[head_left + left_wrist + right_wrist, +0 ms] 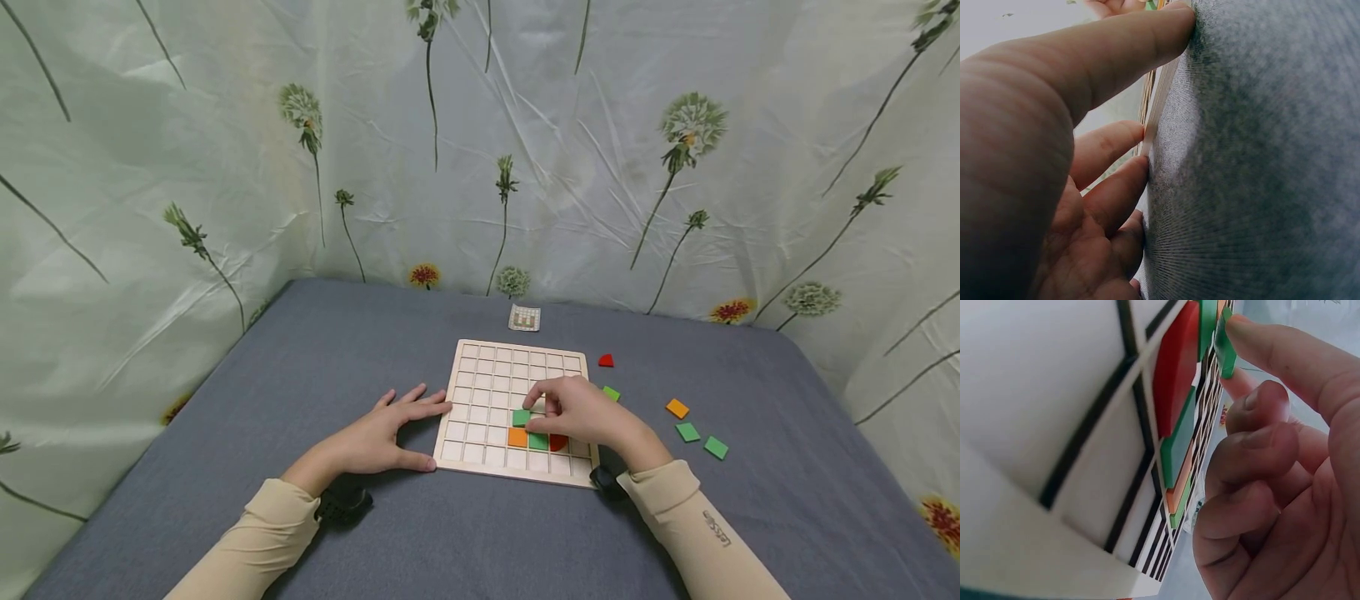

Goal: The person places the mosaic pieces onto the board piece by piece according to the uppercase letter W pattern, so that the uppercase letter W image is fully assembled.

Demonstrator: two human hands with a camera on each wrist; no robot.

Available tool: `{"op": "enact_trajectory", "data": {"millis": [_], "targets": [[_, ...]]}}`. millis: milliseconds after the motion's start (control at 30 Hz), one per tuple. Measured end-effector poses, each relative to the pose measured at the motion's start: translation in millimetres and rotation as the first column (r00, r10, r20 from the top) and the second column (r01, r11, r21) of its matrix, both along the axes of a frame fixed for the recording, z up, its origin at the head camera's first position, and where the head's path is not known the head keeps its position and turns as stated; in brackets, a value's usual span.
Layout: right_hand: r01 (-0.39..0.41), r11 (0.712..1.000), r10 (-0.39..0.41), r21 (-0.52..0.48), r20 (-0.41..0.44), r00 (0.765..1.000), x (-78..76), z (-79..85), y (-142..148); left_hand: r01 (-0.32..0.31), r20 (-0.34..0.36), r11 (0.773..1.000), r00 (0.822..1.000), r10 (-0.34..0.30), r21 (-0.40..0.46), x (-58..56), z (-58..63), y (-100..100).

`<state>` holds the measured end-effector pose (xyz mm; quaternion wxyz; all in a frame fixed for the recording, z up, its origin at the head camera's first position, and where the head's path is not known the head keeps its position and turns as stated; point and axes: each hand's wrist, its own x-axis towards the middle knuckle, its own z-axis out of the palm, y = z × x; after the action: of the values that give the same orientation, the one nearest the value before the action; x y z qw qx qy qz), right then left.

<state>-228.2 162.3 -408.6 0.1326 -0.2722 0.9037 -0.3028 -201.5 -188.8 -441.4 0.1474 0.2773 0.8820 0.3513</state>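
A wooden grid board (471,414) with square cells lies on the table. My right hand (588,412) is over its right part and pinches a green square tile (1225,347) between thumb and a fingertip, tilted up in the right wrist view. Below it in the head view, an orange tile (517,437), a green tile (538,442) and a red rounded tile (557,442) sit in a row of cells. More tiles behind the red one show in the right wrist view, hidden by my hand from above. My left hand (378,437) spreads its fingers, fingertips (1138,132) at the board's left edge.
Right of the board lie a red quarter-round piece (606,361), a light green piece (611,392), an orange tile (677,408) and two green tiles (687,432). A small pattern card (524,318) lies beyond the board. A flowered curtain (585,167) hangs behind the grey table (360,358).
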Motion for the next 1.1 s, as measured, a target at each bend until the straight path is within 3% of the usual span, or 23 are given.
{"op": "enact_trajectory", "data": {"millis": [1100], "targets": [[0.017,0.999,-0.017,0.028,0.023,1.000,-2.6,4.7,-7.1,-0.006,0.010,1.000,1.000,0.006,-0.007,0.6,1.6,0.5]]}}
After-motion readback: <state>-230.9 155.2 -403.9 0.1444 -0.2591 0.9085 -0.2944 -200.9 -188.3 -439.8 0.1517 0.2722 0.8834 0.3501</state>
